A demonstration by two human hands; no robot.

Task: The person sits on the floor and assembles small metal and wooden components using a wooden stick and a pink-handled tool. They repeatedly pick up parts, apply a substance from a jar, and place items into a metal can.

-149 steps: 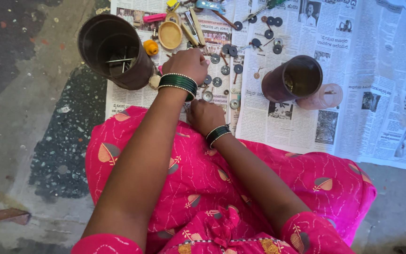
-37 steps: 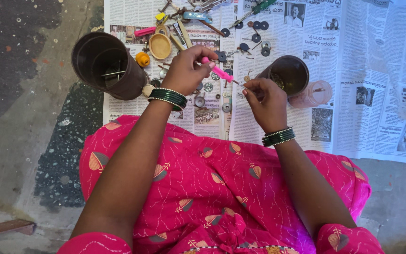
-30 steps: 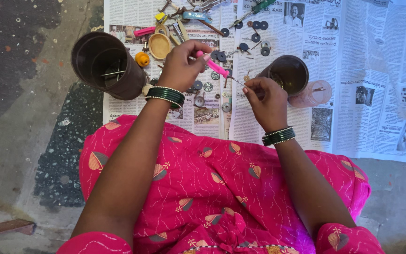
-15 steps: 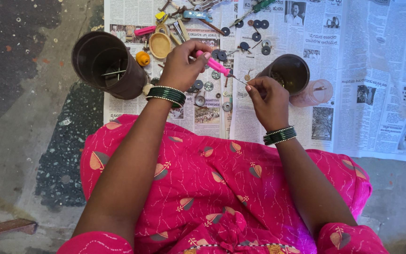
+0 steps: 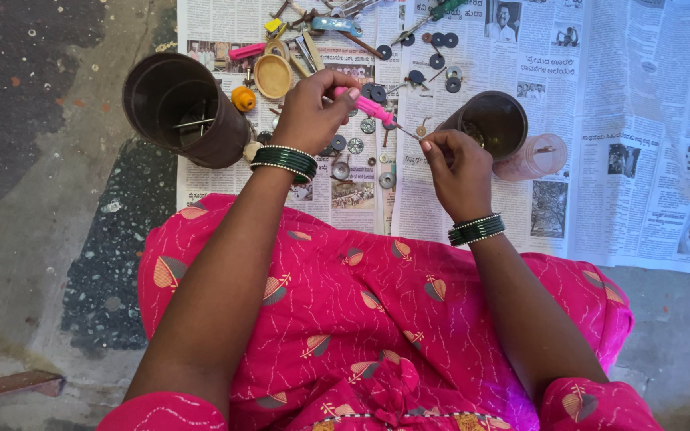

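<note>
Clearly two hands work above the newspaper [image 5: 473, 215], which carries everything. The left hand [image 5: 309, 112] is closed around one pink-handled screwdriver [image 5: 365, 102]; its fingers wrap the handle fully. The right hand [image 5: 455, 164] is pinched shut, thumb against fingertips, on something too small to identify at the screwdriver's tip. The screwdriver's long axis runs diagonally: the handle end lies toward the newspaper's far edge and left, and the thin metal shaft points down and right, toward the right hand. It is held above the newspaper's middle, between the cups.

Two dark brown cups stand on the newspaper: a large one [image 5: 181, 108] at its left edge, holding a few thin metal pieces, and a smaller one [image 5: 493, 126] just beyond the right hand. One clear pinkish cup [image 5: 533, 157] lies on its side, touching the smaller brown cup. One round tan lid [image 5: 272, 76] and one small orange knob [image 5: 242, 98] lie near the large cup. Roughly a dozen dark washers [image 5: 438, 61] lie scattered toward the far edge; an exact count is not possible.
</note>
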